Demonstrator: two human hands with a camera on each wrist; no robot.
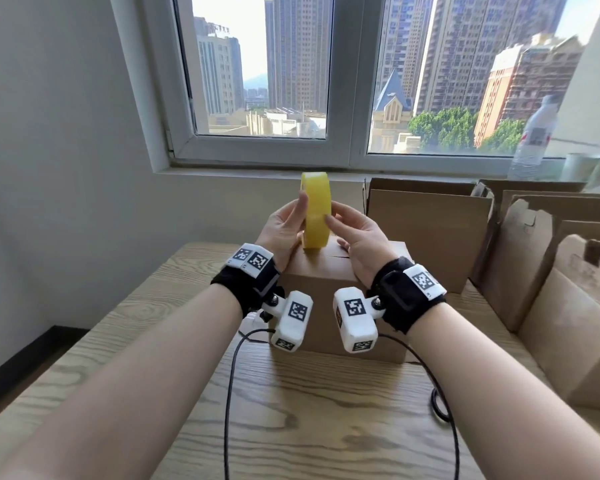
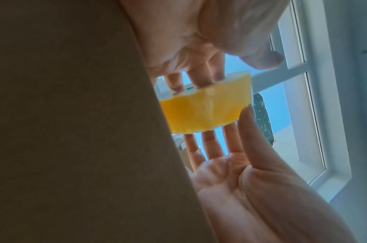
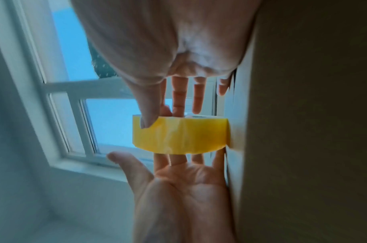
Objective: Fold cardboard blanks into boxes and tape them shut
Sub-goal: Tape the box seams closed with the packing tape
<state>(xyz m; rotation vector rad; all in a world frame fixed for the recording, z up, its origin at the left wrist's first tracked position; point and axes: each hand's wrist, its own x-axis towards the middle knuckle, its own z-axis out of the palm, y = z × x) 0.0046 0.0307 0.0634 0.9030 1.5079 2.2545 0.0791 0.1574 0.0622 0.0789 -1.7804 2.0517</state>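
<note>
Yellow tape roll (image 1: 315,211) stands on edge on the top of the closed cardboard box (image 1: 326,289), its lower rim touching the box near the flap seam (image 1: 329,255). Roll axis runs left–right; its flat faces point at the two palms.

Left hand (image 1: 284,225): fingers straight, laid flat against the roll's left face. Right hand (image 1: 359,237): fingers straight against the right face, thumb tip on the outer wound surface. The roll is sandwiched between both hands, neither curled round it.

Judgement: the next move is finding the free tape end. It lies on the rim, under the right thumb's side, so the right hand is better placed to pick it. End itself not visible.

Box sits on the wooden table (image 1: 326,410); more folded boxes (image 1: 430,233) stand to the right.
</note>
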